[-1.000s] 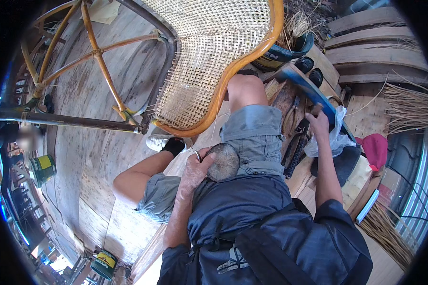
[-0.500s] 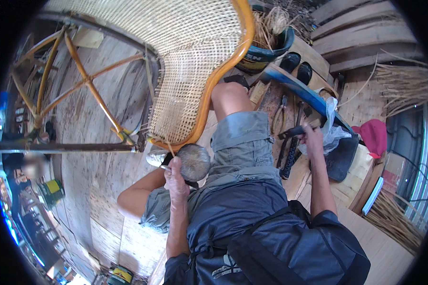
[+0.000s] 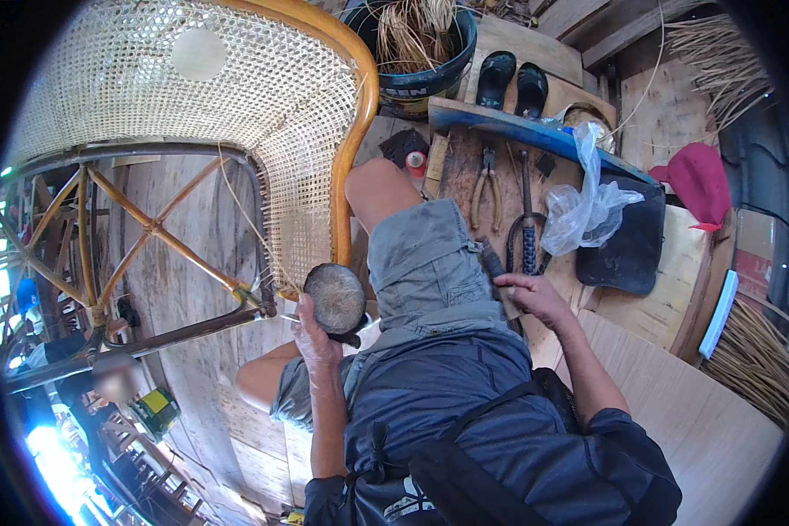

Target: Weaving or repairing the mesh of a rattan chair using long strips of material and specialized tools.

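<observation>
My left hand [image 3: 317,340] is closed at the lower corner of a woven cane chair [image 3: 302,167] with an orange-brown frame. A thin pale strip [image 3: 284,318] pokes out from its fingers; the other end is hidden. Right beside these fingers is a round, grey, rough-topped block [image 3: 335,298], and I cannot tell whether they touch it. A cane strand [image 3: 241,203] hangs loose along the chair's dark leg rail, down toward the hand. My right hand [image 3: 535,300] grips a dark, stick-like tool [image 3: 492,259] beside my thigh; its far end is hard to make out.
Pliers [image 3: 484,191] and a long dark tool [image 3: 528,232] lie on a board to the right. Beyond are a clear plastic bag [image 3: 587,215], a black pad [image 3: 618,263], a red cap [image 3: 697,180], dark shoes [image 3: 496,79], a bucket of cane [image 3: 416,96] and cane bundles [image 3: 754,346].
My right hand has come down and left with the dark tool, from above the pliers to beside my thigh. My left hand stays near the chair corner. The view has shifted.
</observation>
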A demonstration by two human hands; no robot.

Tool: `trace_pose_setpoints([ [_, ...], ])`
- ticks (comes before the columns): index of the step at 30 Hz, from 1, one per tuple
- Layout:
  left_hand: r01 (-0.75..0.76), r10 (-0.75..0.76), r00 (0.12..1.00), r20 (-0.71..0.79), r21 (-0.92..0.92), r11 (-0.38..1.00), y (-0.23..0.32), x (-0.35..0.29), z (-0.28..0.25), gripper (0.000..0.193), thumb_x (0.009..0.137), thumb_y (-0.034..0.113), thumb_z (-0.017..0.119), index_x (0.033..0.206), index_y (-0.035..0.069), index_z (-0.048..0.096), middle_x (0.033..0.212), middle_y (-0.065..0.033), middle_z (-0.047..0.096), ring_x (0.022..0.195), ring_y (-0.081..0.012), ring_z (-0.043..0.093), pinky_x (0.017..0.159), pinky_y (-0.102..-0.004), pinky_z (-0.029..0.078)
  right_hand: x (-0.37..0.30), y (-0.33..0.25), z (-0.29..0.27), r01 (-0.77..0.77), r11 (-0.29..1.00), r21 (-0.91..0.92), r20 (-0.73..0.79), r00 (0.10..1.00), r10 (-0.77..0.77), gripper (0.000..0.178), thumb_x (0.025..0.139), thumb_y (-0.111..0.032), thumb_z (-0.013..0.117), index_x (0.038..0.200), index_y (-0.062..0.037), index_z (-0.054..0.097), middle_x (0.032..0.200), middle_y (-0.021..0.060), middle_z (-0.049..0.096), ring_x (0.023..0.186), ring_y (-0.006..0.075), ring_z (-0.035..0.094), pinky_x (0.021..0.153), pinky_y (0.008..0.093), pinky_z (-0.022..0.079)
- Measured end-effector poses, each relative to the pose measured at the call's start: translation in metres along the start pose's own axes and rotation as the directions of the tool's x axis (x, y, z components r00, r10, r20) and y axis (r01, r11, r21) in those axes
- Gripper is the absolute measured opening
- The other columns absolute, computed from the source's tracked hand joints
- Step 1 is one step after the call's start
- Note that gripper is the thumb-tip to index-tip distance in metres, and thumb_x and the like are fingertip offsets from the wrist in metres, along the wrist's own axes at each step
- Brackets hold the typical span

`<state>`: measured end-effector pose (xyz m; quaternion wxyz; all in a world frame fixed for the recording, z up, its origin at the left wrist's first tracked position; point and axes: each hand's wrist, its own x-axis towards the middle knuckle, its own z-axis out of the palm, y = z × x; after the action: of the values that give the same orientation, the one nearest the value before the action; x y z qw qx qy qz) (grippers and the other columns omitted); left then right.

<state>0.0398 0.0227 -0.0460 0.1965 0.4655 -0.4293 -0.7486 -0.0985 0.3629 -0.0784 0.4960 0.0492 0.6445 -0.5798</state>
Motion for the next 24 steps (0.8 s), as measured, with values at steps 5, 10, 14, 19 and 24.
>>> trace_pose_setpoints([
  [5, 0.065, -0.065, 0.997, -0.03, 0.01, 0.998, -0.003, 0.0, 0.013, 0.036, 0.09, 0.034, 0.053, 0.106, 0.001, 0.054, 0.099, -0.0097, 0.058, 0.088, -0.0201, 0.059, 0.077, -0.0366, 0.05, 0.012, 0.019, -0.018, 0.335, 0.569, -0.751, -0.147, 0.756, -0.638, 0.013, 0.077, -0.005, 0.058, 0.089, -0.0028, 0.06, 0.083, 0.0103, 0.06, 0.082, 0.025, 0.058, 0.074, 0.033, 0.047],
  [10, 0.082, -0.074, 0.996, 0.046, -0.197, 0.977, 0.006, -0.005, 0.022, 0.035, 0.091, 0.031, 0.053, 0.112, 0.003, 0.053, 0.099, -0.0078, 0.063, 0.087, -0.0183, 0.062, 0.077, -0.0345, 0.052, 0.0, -0.051, 0.034, 0.114, 0.182, -0.977, -0.074, 0.615, -0.785, 0.027, 0.076, -0.006, 0.059, 0.102, -0.0033, 0.058, 0.105, 0.0141, 0.058, 0.097, 0.0293, 0.054, 0.087, 0.0378, 0.042],
  [14, 0.11, -0.074, 0.992, 0.098, -0.448, 0.887, 0.016, -0.01, 0.037, 0.035, 0.093, 0.034, 0.047, 0.11, 0.004, 0.054, 0.097, -0.0065, 0.063, 0.082, -0.0153, 0.062, 0.072, -0.0317, 0.051, 0.033, -0.092, 0.134, 0.349, 0.887, -0.301, 0.21, 0.932, -0.295, 0.031, 0.083, -0.013, 0.061, 0.11, -0.0005, 0.053, 0.096, 0.0085, 0.061, 0.085, 0.0148, 0.057, 0.081, 0.0293, 0.045],
  [19, -0.044, 0.054, 0.998, 0.017, -0.365, 0.93, 0.008, -0.017, 0.024, 0.029, 0.092, 0.029, 0.051, 0.094, 0.002, 0.06, 0.089, -0.0023, 0.061, 0.081, -0.0086, 0.056, 0.073, -0.0252, 0.047, 0.073, -0.091, 0.209, 0.465, 0.808, -0.362, 0.688, 0.718, -0.106, 0.033, 0.083, -0.014, 0.061, 0.112, -0.0012, 0.052, 0.096, 0.0064, 0.06, 0.087, 0.0154, 0.056, 0.08, 0.0293, 0.045],
  [24, -0.337, 0.188, 0.913, -0.362, -0.409, 0.848, 0.011, -0.005, -0.038, 0.023, 0.092, 0.027, 0.053, 0.08, 0.007, 0.057, 0.073, 0.0065, 0.047, 0.066, -0.0043, 0.04, 0.063, -0.0211, 0.037, 0.064, -0.11, 0.236, 0.691, 0.535, -0.486, 0.84, 0.538, 0.07, 0.045, 0.078, -0.013, 0.064, 0.117, 0.001, 0.048, 0.097, 0.006, 0.061, 0.09, 0.0189, 0.058, 0.078, 0.033, 0.045],
])
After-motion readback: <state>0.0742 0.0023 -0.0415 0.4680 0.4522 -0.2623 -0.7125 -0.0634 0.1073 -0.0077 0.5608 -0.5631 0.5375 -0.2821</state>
